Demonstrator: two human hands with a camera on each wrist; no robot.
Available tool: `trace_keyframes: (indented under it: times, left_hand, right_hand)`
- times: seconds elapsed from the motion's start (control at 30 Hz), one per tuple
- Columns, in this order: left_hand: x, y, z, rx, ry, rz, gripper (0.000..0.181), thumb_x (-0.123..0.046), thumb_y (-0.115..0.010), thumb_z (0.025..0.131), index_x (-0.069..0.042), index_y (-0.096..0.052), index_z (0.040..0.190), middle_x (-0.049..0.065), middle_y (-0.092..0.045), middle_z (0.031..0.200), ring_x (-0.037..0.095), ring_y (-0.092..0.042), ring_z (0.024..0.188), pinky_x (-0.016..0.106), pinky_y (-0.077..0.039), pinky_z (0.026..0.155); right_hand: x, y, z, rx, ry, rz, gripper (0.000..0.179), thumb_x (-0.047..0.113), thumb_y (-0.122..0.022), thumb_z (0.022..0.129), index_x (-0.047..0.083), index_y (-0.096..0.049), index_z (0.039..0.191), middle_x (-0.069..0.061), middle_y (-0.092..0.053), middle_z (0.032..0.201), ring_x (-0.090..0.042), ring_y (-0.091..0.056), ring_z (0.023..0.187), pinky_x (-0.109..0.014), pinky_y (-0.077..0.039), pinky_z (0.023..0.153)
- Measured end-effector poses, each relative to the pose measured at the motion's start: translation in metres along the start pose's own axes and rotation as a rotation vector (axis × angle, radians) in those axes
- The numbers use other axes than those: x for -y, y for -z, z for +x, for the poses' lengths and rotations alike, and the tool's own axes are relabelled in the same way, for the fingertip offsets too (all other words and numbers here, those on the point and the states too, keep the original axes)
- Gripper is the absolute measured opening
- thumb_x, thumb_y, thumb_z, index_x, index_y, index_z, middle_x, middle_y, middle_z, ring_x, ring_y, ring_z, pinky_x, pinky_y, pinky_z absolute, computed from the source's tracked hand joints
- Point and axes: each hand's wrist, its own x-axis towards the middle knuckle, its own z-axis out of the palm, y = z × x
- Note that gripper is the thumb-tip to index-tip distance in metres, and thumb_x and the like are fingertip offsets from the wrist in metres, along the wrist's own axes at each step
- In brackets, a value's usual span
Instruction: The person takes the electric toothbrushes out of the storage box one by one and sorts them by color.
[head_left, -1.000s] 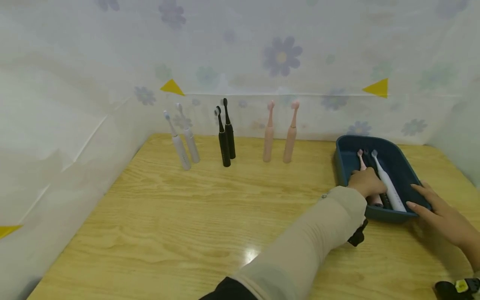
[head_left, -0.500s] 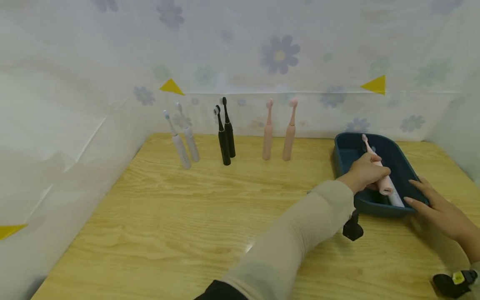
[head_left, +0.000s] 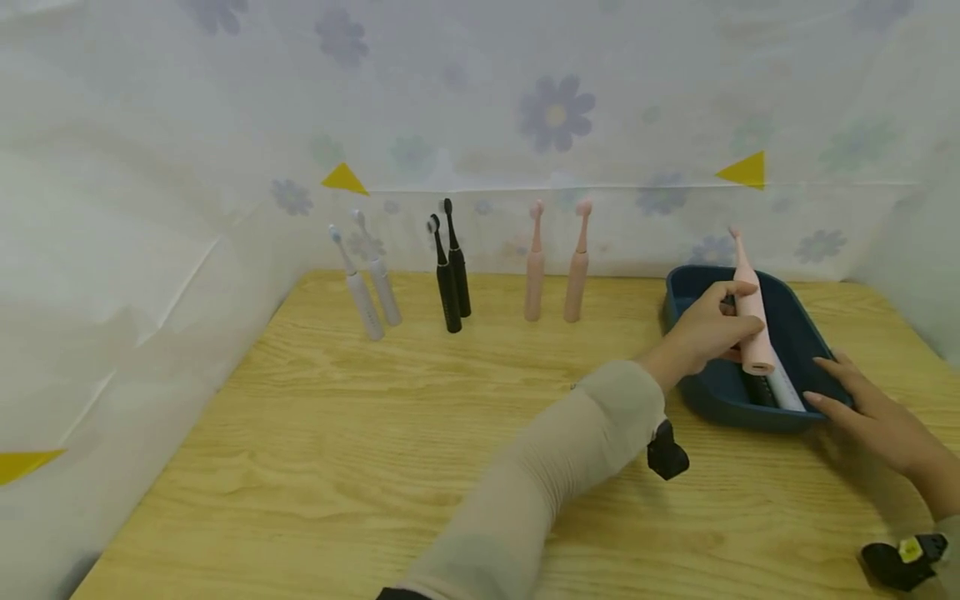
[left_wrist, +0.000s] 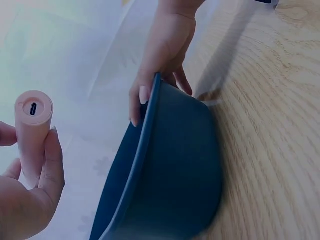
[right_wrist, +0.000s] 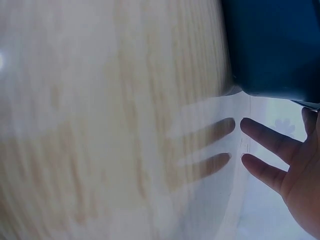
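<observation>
Between thumb and fingers my left hand [head_left: 701, 329] pinches a pink electric toothbrush [head_left: 757, 354], brush head up and base toward me, above a dark blue plastic basin [head_left: 701, 398]. The charging port on the toothbrush base [left_wrist: 34, 108] shows in the left wrist view. My right hand [head_left: 877, 421] holds the basin's near right corner, with the rim between its fingers. In the right wrist view two extended fingers [right_wrist: 270, 140] lie outside the basin wall. A white electric toothbrush [head_left: 787, 390] and a black one [head_left: 761, 390] lie inside the basin, partly hidden behind the pink one.
Along the back of the wooden table [head_left: 337, 467] stand pairs of upright electric toothbrushes: white ones [head_left: 365, 307] at left, black ones [head_left: 448, 296] beside them, pink ones [head_left: 577, 287] toward the middle. A flower-patterned sheet [head_left: 465, 108] hangs behind.
My left hand has taken the pink toothbrush from the basin and lifted it, drawing slightly left and tilting it more upright. The right hand stays at the basin's rim.
</observation>
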Motion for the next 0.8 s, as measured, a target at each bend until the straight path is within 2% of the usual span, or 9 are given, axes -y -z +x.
trace_keyframes:
  times: [0.33,0.57,0.8]
  left_hand:
    - [-0.007,0.024,-0.016,0.04,-0.075,0.003,0.041,-0.003,-0.054,0.084,-0.025,-0.045,0.118,-0.003,-0.043,0.088,0.011,-0.053,0.067,0.027,-0.048,0.049]
    - [-0.011,0.044,-0.028,0.087,-0.14,0.051,0.044,-0.005,-0.053,0.085,-0.026,-0.041,0.123,-0.003,-0.042,0.095,0.012,-0.053,0.07,0.027,-0.048,0.053]
    - [-0.014,0.061,-0.039,0.072,-0.169,0.053,0.046,-0.006,-0.053,0.085,-0.026,-0.04,0.124,-0.006,-0.041,0.1,0.014,-0.053,0.066,0.028,-0.049,0.055]
  right_hand:
    - [0.001,-0.002,-0.002,-0.034,-0.001,-0.034,0.063,0.021,-0.039,0.093,-0.004,0.0,0.136,-0.02,0.024,0.136,-0.052,0.016,0.115,-0.069,0.003,0.081]
    - [-0.002,-0.004,-0.001,-0.049,0.004,-0.037,0.063,0.02,-0.039,0.092,-0.006,-0.001,0.135,-0.02,0.024,0.136,-0.05,0.018,0.115,-0.068,0.005,0.082]
    - [-0.003,-0.005,0.002,-0.053,0.029,-0.018,0.062,0.018,-0.039,0.092,-0.007,-0.001,0.135,-0.021,0.023,0.136,-0.049,0.018,0.116,-0.067,0.006,0.082]
